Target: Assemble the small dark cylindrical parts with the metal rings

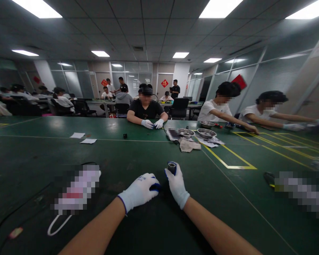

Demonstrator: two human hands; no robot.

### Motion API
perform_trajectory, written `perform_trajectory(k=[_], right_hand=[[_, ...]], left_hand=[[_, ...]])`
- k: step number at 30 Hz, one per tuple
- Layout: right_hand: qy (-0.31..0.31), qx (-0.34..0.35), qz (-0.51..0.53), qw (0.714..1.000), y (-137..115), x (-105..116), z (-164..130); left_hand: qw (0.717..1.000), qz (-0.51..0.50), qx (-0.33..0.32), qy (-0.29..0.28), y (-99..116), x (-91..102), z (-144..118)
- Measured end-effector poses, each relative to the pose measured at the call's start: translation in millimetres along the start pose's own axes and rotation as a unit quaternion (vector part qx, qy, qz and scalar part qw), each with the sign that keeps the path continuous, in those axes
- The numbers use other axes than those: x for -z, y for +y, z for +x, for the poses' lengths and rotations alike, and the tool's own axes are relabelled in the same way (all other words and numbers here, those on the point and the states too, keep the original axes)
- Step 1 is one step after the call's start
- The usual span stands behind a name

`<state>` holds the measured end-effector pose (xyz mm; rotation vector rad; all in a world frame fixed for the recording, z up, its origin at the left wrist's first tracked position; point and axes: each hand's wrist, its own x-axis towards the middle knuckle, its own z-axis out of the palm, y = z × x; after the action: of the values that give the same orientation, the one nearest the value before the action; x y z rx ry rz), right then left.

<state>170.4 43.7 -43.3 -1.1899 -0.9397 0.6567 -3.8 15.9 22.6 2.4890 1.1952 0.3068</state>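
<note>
Two gloved hands rest low on the green table [122, 152], both in white knit gloves with blue cuffs. The right hand [177, 184] is closed around one small dark cylindrical part [171, 166], whose open round end sticks up above the fingertips; the part sits just above the table near the middle of the view. The left hand [140, 190] lies curled beside it, its fingertips close to the right hand's palm; whether it pinches anything cannot be told, since the fingertips are dark and partly hidden.

To the left of the hands lie one blurred-out flat object [77, 189] and one white looped cord [55, 226] trailing from under it. Further out on the table sit two white paper slips [82, 138], one small black piece [125, 135], one crumpled beige cloth [188, 145] and three shiny metal bowls [206, 133]. Yellow tape lines [228, 161] mark the right part of the table.

Across the table one person in a black shirt [146, 109] works with both gloved hands together. On the right side two people in white shirts [218, 106] lean over the table. More people sit or stand in the background, too small to count surely.
</note>
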Motion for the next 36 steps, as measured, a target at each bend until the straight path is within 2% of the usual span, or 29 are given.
perform_trajectory(k=[3,8,15,22,27,29,32,36], right_hand=[[-0.008,0.016,-0.036,0.999,-6.9,-2.3,-0.7],[-0.018,0.035,-0.039,0.998,-13.5,-7.0,-3.3],[-0.027,0.039,-0.032,0.998,-13.9,-12.2,-4.7],[-0.080,0.038,0.007,0.996,-14.8,-1.0,-3.4],[-0.131,0.062,-0.009,0.989,-21.4,4.8,-5.1],[-0.163,0.078,-0.017,0.983,-25.5,7.4,-7.6],[-0.200,0.101,-0.030,0.974,-32.6,10.1,-12.8],[-0.216,0.127,-0.039,0.967,-41.5,10.5,-19.7]], left_hand=[[1.000,0.002,0.014,-0.010,2.9,4.2,-0.9],[1.000,-0.002,0.025,-0.017,3.9,6.7,-1.2],[0.999,-0.035,-0.010,0.017,-6.7,3.2,-1.7],[0.999,-0.037,-0.001,0.006,-7.4,8.1,-4.0],[0.999,-0.036,0.010,0.009,-6.8,9.5,-2.7],[0.998,-0.059,0.018,0.024,-6.4,10.8,-1.8],[0.988,-0.130,0.017,0.081,-3.3,15.0,-1.6],[0.962,-0.223,0.008,0.157,3.6,19.7,-2.7]])
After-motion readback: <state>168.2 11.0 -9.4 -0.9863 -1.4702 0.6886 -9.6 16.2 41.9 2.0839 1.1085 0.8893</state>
